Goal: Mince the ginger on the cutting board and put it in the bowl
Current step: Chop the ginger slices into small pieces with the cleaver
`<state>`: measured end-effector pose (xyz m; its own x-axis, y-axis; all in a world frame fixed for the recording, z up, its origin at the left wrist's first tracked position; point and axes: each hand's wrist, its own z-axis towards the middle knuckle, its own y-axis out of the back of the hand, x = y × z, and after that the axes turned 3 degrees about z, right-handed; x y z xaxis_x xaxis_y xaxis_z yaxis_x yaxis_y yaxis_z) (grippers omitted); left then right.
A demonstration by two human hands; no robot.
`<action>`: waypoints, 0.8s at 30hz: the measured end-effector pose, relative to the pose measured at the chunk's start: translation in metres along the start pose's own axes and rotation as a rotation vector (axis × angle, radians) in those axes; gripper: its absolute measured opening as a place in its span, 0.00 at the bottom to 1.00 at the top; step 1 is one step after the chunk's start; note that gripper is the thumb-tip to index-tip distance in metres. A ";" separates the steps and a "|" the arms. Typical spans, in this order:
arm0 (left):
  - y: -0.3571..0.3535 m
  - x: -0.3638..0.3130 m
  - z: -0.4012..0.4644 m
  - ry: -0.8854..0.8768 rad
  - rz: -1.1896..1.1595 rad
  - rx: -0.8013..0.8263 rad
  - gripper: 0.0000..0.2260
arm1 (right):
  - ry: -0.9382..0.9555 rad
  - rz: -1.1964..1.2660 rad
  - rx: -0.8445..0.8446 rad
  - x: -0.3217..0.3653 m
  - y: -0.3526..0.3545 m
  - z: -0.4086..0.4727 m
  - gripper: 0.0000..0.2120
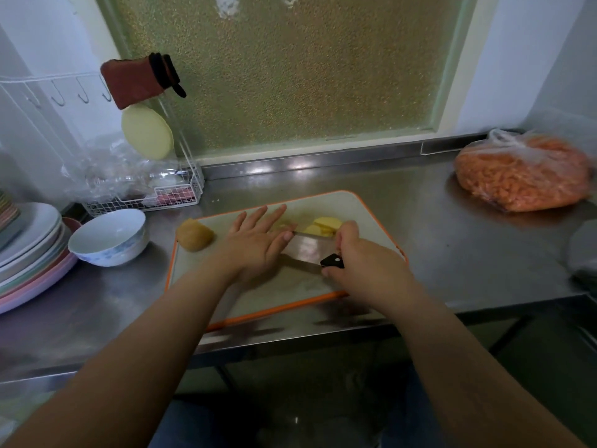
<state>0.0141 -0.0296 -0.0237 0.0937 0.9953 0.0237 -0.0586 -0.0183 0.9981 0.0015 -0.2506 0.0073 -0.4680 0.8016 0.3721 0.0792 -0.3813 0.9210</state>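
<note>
Pale yellow ginger slices point(326, 225) lie in a small pile at the far side of the grey, orange-rimmed cutting board point(371, 218). A brown unpeeled ginger chunk point(194, 235) sits at the board's far left corner. My right hand point(361, 257) grips the black handle of a wide-bladed knife point(307, 248), whose blade lies across the board beside the slices. My left hand point(258, 239) lies flat with straight fingers, its thumb side against the blade. A white bowl with a blue pattern point(108, 236) stands left of the board and looks empty.
Stacked plates point(29, 250) stand at the far left beside the bowl. A white wire rack point(155, 195) with plastic bags sits behind them. A plastic bag of orange pieces point(523, 173) lies at the back right of the steel counter point(452, 253).
</note>
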 end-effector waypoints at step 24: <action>-0.003 -0.010 0.039 0.028 -0.222 -0.243 0.19 | -0.281 0.725 -0.170 -0.063 0.022 0.003 0.18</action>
<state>0.0518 -0.0434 -0.0252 0.1035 0.9748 -0.1977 -0.2755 0.2191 0.9360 0.0353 -0.3083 0.0041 -0.1098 0.4045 0.9079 0.1330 -0.8993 0.4167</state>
